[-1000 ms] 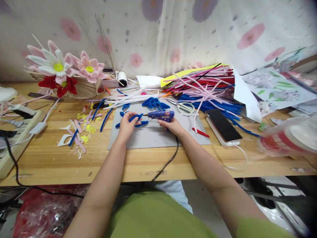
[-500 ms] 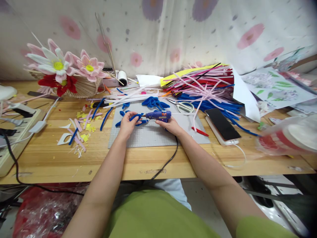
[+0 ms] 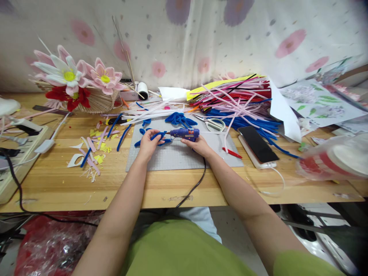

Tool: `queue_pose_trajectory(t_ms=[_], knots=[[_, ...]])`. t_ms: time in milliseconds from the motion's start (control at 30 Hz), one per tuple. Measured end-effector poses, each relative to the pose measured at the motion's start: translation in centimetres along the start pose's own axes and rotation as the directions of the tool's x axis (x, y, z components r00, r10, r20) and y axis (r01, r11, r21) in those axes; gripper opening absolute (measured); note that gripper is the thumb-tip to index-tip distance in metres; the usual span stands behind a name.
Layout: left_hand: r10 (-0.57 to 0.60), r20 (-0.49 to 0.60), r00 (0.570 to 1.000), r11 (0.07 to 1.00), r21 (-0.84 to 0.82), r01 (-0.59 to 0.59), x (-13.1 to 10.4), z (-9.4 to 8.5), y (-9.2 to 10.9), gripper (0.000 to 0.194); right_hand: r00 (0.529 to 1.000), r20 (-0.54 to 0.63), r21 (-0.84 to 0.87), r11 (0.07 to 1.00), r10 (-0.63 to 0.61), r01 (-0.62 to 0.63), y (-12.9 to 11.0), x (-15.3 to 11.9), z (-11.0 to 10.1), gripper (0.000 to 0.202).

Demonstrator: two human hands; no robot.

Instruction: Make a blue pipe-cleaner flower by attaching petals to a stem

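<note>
Over the grey cutting mat (image 3: 184, 161), my left hand (image 3: 148, 143) is closed on a blue pipe-cleaner piece (image 3: 157, 136). My right hand (image 3: 198, 145) grips a blue glue gun (image 3: 184, 133), its nozzle pointing left at the blue piece; whether the tip touches it I cannot tell. A glue stick shows out of the gun's back end, and a black cord (image 3: 198, 182) runs from it over the table edge. More blue fuzzy pieces (image 3: 179, 119) lie on the mat just behind the gun, and others sit by my left fingers.
Scissors (image 3: 214, 124) and a red strip (image 3: 232, 152) lie right of the gun. Pipe cleaners (image 3: 238, 96) are heaped behind. A phone (image 3: 258, 143) and a cup (image 3: 336, 157) stand right; scraps (image 3: 92, 153), a power strip (image 3: 31, 157) and fuzzy flowers (image 3: 70, 76) are left.
Both hands keep nearly the same place and hold. The glue gun sits very slightly further right; the whole view has shifted a little.
</note>
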State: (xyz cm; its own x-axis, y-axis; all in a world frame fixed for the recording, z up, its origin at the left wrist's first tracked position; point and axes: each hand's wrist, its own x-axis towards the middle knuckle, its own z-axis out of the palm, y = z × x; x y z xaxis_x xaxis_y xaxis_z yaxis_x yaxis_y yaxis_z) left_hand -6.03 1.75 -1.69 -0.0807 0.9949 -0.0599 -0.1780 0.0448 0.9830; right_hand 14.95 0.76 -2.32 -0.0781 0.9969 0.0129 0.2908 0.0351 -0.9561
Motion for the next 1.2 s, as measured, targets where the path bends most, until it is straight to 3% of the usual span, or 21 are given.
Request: queue_pose_trajectory(t_ms=[267,600,900,1200], knots=[[-0.006,0.007,1.000,1.000,-0.009,0.006,-0.04,0.03,0.04,0.024,1.000,0.000,-0.047,0.999,-0.009,0.009,-0.13,0.01,0.19,0.039],[-0.007,-0.002,1.000,1.000,-0.003,0.007,-0.09,-0.01,0.13,0.022,0.999,0.035,0.013,1.000,-0.022,0.022,0.22,-0.03,0.18,0.043],[-0.004,-0.004,1.000,1.000,-0.005,0.004,-0.10,0.05,0.22,0.021,1.000,-0.020,-0.025,1.000,-0.008,0.008,0.27,0.26,-0.01,0.048],[-0.009,0.000,1.000,1.000,-0.020,0.009,-0.18,0.14,0.43,0.021,1.000,-0.001,-0.012,0.999,-0.030,0.030,0.37,0.22,0.01,0.047]])
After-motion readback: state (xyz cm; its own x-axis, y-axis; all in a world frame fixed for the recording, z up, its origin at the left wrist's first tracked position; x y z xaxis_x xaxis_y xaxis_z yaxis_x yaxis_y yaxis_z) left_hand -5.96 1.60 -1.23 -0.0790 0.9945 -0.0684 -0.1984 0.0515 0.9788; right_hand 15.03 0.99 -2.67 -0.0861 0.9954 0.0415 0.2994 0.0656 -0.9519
